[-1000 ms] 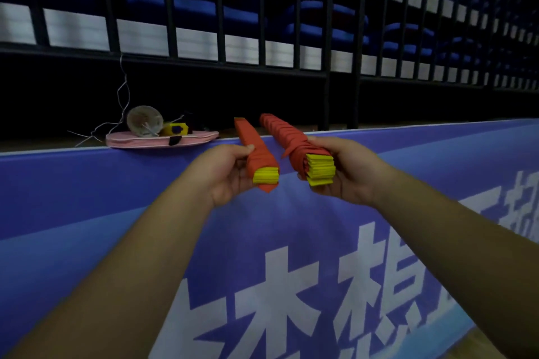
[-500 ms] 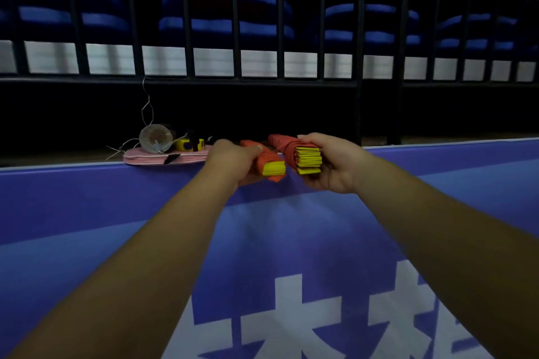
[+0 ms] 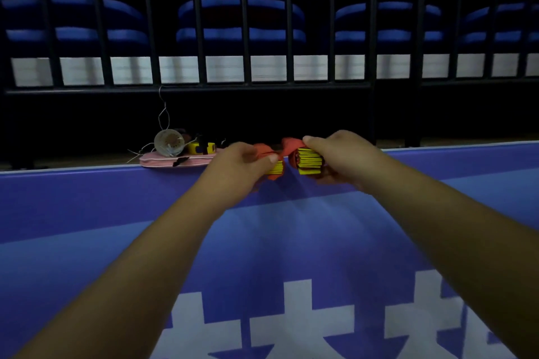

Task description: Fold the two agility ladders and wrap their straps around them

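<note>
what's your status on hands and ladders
Left hand grips left ladder bundle. Right hand grips right ladder bundle. Both folded, red straps over them. Pink pouch close beside left hand.

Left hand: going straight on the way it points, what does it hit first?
Probably the right ladder bundle: the left hand, gripping the left ladder bundle, points up and right toward it across a narrow gap. Depth is unclear; if it misses, the dark panel under the railing is next.

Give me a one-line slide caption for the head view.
Left hand grips the left ladder, right hand the right ladder, both folded, at the blue barrier.
</note>
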### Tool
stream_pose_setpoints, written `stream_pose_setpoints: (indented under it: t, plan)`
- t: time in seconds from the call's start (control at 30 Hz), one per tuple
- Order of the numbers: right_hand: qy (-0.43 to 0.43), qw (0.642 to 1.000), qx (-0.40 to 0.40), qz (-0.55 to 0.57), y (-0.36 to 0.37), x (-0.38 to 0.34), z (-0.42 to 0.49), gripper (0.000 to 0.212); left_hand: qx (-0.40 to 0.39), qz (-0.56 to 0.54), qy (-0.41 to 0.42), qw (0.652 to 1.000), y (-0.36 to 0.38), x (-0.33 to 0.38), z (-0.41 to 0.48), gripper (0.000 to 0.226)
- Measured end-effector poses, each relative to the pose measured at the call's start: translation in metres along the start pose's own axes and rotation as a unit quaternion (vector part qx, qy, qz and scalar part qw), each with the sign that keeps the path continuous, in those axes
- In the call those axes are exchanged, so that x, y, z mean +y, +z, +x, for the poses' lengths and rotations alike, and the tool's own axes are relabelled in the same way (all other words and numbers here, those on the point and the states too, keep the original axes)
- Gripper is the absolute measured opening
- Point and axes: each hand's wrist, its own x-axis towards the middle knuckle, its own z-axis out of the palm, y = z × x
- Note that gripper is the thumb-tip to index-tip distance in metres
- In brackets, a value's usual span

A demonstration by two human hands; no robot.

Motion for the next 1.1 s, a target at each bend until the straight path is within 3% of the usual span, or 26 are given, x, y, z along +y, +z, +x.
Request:
stream_pose_setpoints:
  t: [0.13,0.3,0.43,0.67,0.83,1.1]
  plan:
    - [-0.083,0.975,0.067,-0.194,0.001,-0.011,-0.006,0.061,0.021,0.056,0.046,0.997,0.003,-0.008,0.012,0.008]
    - [-0.146,0.956,0.015,-0.253,-0.002,-0.006,-0.021,0.035,-0.001,0.099,0.081,0.992,0.003,-0.024,0.023,0.010]
    - [-0.159,0.956,0.034,-0.244,-0.002,-0.001,-0.005,0.027,-0.039,0.066,0.064,0.995,-0.004,-0.036,0.036,0.036]
    - [-0.163,0.953,0.048,-0.251,0.021,0.014,0.039,0.039,-0.027,0.150,0.091,0.984,0.003,-0.036,0.056,0.020]
    - [-0.165,0.951,0.055,-0.255,0.026,0.023,0.052,0.044,-0.005,0.201,0.076,0.977,0.010,-0.037,0.064,0.034]
    - [-0.166,0.963,-0.002,-0.213,-0.001,0.027,0.031,0.063,0.026,0.202,0.065,0.977,0.006,-0.020,0.054,0.022]
